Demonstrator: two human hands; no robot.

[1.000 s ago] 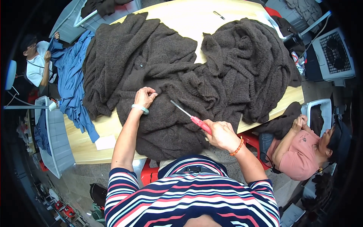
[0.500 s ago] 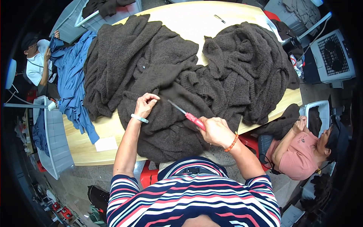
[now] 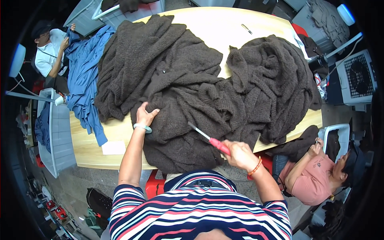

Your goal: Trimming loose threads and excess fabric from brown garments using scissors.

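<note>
Dark brown knit garments (image 3: 168, 136) lie heaped in front of me on a pale wooden table (image 3: 192, 20). On the near part of the heap rests my left hand (image 3: 145, 115), thumb and fingers apart, with a pale bangle at the wrist. My right hand (image 3: 241, 156), a beaded bracelet behind it, is closed around the red handle of a slim tool (image 3: 219, 146). Its thin metal shaft points up and left over the knit; the kind of tip cannot be made out.
Blue garments (image 3: 85, 76) hang over the left table edge, held by a person in white. A white paper (image 3: 113, 148) lies nearby. Small snips (image 3: 246, 29) lie at the back. Plastic crates (image 3: 57, 140) flank the table; a person in pink (image 3: 314, 176) sits right.
My left hand has gone from pinched fingers above the knit to spread fingers lying on it. The right hand has drawn the tool slightly right and nearer me. The view has shifted a little.
</note>
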